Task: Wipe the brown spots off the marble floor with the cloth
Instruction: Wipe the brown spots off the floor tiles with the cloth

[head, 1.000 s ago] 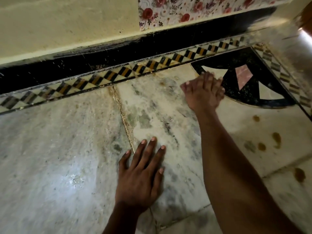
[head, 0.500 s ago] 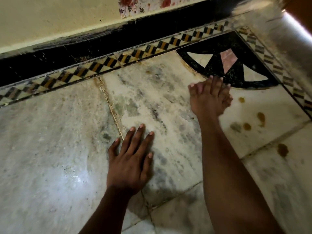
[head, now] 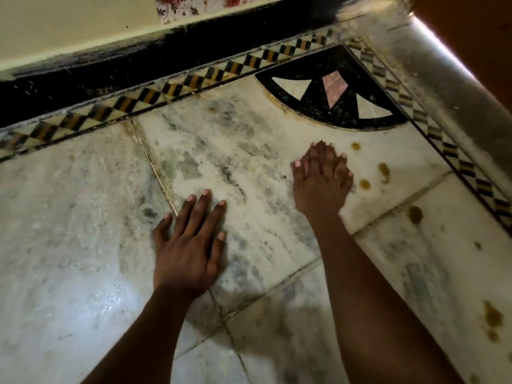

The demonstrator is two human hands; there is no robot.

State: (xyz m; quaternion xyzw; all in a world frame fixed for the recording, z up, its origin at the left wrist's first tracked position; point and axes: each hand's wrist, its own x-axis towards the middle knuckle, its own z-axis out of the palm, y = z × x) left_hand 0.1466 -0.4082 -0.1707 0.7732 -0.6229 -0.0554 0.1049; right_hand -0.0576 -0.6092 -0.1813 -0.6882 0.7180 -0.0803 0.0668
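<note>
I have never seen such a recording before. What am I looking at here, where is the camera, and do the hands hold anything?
There is no machine here. A person wears one wide-angle camera on the head, and it looks forward and down, so you see the person's own two bare arms from above.

The left hand lies flat, fingers spread, on the marble floor, as if for support. The right hand reaches farther forward, fingers together, palm down on the floor.

Just right of that hand are several brown spots, and more lie nearer the right edge. Beyond are a black corner inlay with pale triangles and a patterned border strip along the wall.

No cloth is visible. Neither hand appears to hold anything, though something under the right palm would be hidden.
</note>
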